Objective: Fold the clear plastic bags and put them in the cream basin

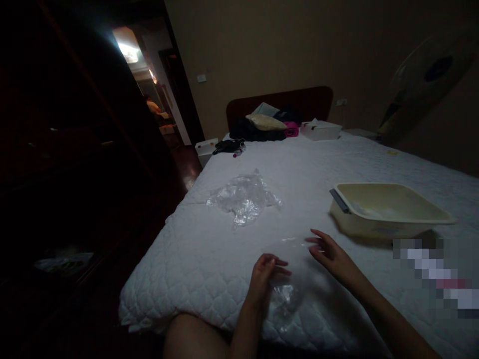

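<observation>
Low over the front of the bed, my left hand point(266, 275) is held with its fingers stretched toward the right. My right hand point(326, 253) faces it from the other side, its fingers apart and pointing left. Between and beneath the hands is a clear plastic bag point(286, 294), thin and partly crumpled; its edges are hard to make out. Neither hand shows a firm grip on it. Farther up the bed, to the left, a crumpled heap of clear plastic point(245, 197) lies flat on the quilted white cover point(194, 259).
To the right stands a cream plastic tub point(389, 229) with a grey handle. Pillows point(265, 122), dark cloth and a white box point(321, 130) are by the headboard point(280, 99). A fan point(437, 70) stands at right. Beyond the bed's left edge is dark floor.
</observation>
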Tool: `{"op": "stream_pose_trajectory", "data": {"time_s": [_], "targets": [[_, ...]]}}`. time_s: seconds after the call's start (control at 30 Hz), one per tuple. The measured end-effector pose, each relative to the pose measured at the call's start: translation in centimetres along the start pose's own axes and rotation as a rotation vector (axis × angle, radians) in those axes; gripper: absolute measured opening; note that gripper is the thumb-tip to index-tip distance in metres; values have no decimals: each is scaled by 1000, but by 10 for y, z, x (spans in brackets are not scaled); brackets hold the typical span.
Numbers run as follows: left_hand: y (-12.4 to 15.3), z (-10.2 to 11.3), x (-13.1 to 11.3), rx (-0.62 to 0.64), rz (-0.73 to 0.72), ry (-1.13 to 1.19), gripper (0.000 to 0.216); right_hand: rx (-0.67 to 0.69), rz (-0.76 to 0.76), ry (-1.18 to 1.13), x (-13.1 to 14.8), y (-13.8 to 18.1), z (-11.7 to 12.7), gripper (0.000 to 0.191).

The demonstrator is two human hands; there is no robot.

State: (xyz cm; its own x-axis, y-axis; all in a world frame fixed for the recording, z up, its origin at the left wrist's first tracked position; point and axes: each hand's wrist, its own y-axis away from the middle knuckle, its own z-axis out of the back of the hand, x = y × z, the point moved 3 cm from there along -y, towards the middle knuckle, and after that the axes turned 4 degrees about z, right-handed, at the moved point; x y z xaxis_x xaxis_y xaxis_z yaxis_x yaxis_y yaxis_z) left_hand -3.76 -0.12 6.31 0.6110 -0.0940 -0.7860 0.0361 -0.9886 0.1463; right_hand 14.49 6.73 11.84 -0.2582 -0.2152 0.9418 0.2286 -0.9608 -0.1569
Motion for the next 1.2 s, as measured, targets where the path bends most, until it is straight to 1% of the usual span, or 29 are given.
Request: {"op": "stream_pose_trajectory", "data": {"time_s": [0.1,0.2,0.27,0.4,0.47,0.53,0.63,0.77,0.8,0.87,0.97,1.03,1.1,1.2], "targets": [[2,-1,-5,-24,-15,101,25,97,-86,-46,-10,1,-5,51],[4,-2,-6,-37,5,125,27,180,-73,-17,-5,3,-9,40],[4,-1,-4,-38,4,67,28,165,-39,-16,2,4,-8,38],[-1,1,5,-41,-33,-174,30,101,28,23,15,5,-3,35],[-4,3,9,-26,-19,-193,34,97,77,89,22,3,1,33],[-5,4,10,29,-2,-143,40,89,109,153,26,1,6,33],[-3,6,4,183,-2,-91,53,92,122,208,31,-6,14,35],[3,8,-10,393,3,-34,71,173,118,203,33,-14,18,37],[4,8,-13,422,9,-24,72,190,114,199,33,-16,18,37],[5,11,-17,442,26,-27,73,206,102,198,30,-22,16,38],[5,16,-21,395,57,-114,77,188,95,210,17,-36,15,39],[4,20,-22,311,57,-199,76,150,111,230,3,-49,15,40],[1,24,-23,181,1,-254,66,118,128,270,-14,-61,14,39],[-3,29,-25,-64,-176,-354,41,93,153,406,-38,-74,11,39]]}}
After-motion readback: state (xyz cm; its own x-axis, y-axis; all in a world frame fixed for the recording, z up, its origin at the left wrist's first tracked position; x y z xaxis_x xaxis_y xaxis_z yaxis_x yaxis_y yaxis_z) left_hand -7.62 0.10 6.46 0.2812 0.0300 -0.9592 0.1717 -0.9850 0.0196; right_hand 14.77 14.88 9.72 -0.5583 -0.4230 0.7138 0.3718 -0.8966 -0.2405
